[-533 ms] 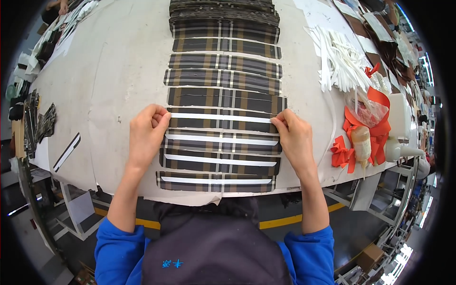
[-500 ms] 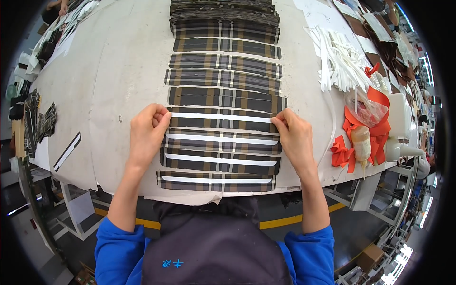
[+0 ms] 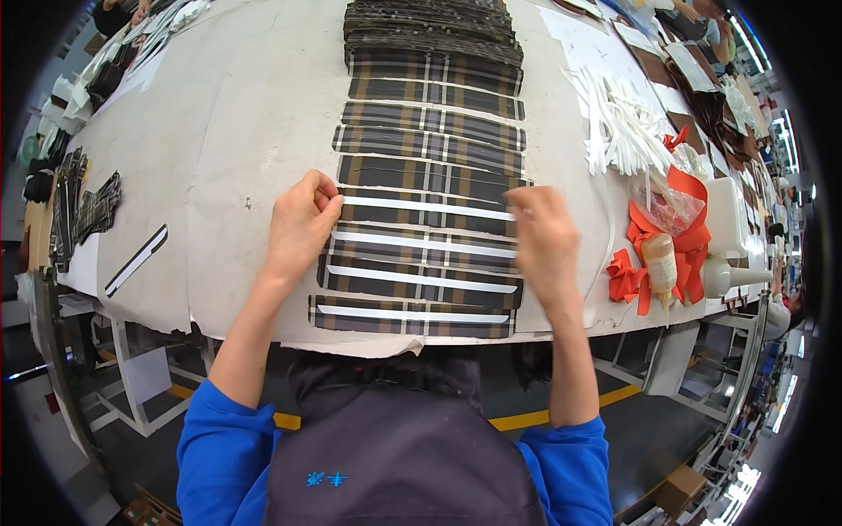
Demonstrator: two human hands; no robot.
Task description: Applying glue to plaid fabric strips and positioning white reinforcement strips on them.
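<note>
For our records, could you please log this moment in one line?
left hand: on white strip | right hand: at its other end | under: plaid pieces

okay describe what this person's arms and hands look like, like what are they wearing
Both hands are bare: no gloves, rings or watch show on the left hand or the right hand. The forearms are bare too. Bright blue sleeves are pushed up to about the elbows, and a dark sleeveless apron or vest with a small blue mark covers the chest.

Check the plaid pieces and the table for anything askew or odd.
Nothing stands out. The plaid pieces lie in an even overlapping row, and both hands, left and right, press a white strip straight across one.
</note>
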